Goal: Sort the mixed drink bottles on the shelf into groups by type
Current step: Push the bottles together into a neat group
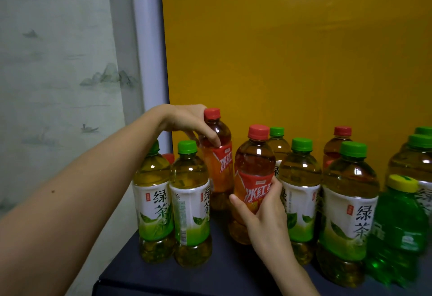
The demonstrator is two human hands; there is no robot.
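A dark shelf (222,277) is standing before a mustard wall (292,50), a landscape-printed curtain (58,73) hanging left. Seven green teas (301,179), four red teas (336,148) and one yellow-capped green bottle (397,225) are crowding it. The left grip (187,122) is clasping the rear red tea (219,167), the right grip (264,214) the front red tea (253,167).

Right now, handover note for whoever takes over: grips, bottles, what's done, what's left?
Left grip holds the back iced black tea bottle by its shoulder.
Right grip holds the front iced black tea bottle at its label.
Done: two green tea bottles stand together front left.
To do: another red-capped bottle sits among green teas at back right; the yellow-capped green soda bottle is far right. Types not yet grouped.
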